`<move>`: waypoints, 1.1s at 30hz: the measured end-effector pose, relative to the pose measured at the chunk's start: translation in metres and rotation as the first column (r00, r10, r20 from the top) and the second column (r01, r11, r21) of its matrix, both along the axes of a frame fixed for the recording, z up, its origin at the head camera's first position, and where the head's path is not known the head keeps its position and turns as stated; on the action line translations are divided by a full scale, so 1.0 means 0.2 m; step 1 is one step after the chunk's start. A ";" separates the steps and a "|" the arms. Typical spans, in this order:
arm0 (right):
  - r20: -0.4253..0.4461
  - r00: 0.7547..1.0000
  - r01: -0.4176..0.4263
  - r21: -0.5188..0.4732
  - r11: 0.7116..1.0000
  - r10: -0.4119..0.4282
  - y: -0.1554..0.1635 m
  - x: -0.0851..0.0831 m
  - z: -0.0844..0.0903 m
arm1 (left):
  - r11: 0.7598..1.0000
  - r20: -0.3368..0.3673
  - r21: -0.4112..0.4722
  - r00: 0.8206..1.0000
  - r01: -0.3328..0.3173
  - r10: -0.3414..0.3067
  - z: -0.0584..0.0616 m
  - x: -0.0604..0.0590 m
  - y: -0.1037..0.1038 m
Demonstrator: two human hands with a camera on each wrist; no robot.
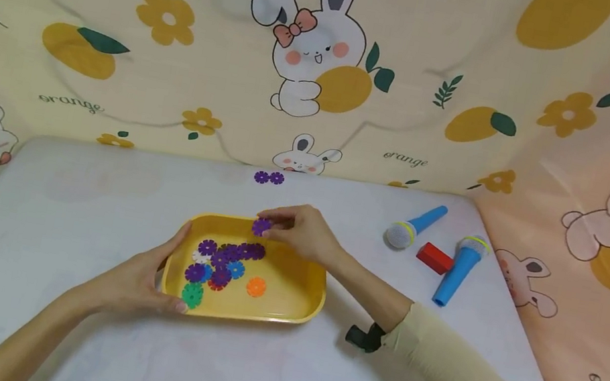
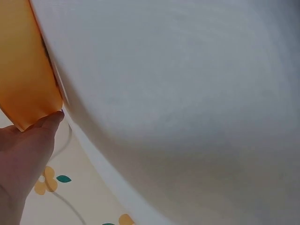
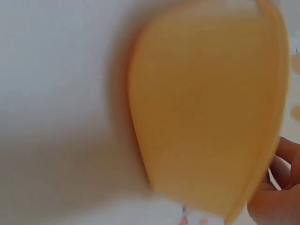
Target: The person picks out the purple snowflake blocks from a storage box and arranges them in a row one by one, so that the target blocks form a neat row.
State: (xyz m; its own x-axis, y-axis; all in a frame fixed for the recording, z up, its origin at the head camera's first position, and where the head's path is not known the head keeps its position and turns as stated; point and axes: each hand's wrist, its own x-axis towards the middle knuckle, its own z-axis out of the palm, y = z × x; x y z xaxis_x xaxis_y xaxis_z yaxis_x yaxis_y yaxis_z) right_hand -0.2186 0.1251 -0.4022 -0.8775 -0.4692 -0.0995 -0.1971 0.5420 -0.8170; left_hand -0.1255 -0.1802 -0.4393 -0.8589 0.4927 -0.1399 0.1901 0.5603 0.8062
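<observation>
A yellow tray (image 1: 283,313) sits at the middle of the table, with several notched plastic discs inside, mostly purple, plus blue, green, white, red and orange ones. My left hand (image 1: 144,281) grips its left end, thumb over the near rim and fingers along the side; the left wrist view shows this hand (image 2: 35,145) against the tray's wall (image 2: 28,70). Over the far rim, my right hand (image 1: 303,234) pinches a purple notched disc (image 1: 261,227) between thumb and fingers. In the right wrist view the tray's outer wall (image 3: 201,108) hides part of that hand (image 3: 276,187).
Two purple discs (image 1: 269,177) lie near the table's back edge. At the right are two blue toy microphones (image 1: 415,227) and a red block (image 1: 435,258) between them. A black strap-like piece (image 1: 365,337) shows beside the right forearm. Patterned cloth walls enclose the table's back and sides.
</observation>
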 end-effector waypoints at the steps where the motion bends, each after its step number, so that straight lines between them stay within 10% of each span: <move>1: -0.015 1.000 0.015 -0.004 1.000 -0.015 0.01 -0.03 0.01 | 1.000 0.003 -0.002 1.000 -0.003 0.003 0.00 0.00 0.00; 19: -0.129 0.962 0.243 0.006 0.970 -0.240 0.15 -0.53 -0.19 | 1.000 0.024 0.013 1.000 0.003 -0.004 0.01 0.00 -0.01; 33: -0.110 0.950 0.298 0.033 0.954 -0.292 0.13 -0.66 -0.31 | 1.000 0.054 -0.022 0.998 -0.021 0.022 0.01 -0.01 0.00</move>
State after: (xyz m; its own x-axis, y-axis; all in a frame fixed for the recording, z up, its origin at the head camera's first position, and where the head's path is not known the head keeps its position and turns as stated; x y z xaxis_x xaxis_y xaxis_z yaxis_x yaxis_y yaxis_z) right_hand -0.3513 0.1509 -0.4649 -0.9826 -0.1847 -0.0175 -0.1041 0.6268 -0.7722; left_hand -0.1275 -0.1808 -0.4364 -0.8599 0.4708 -0.1972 0.1340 0.5810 0.8028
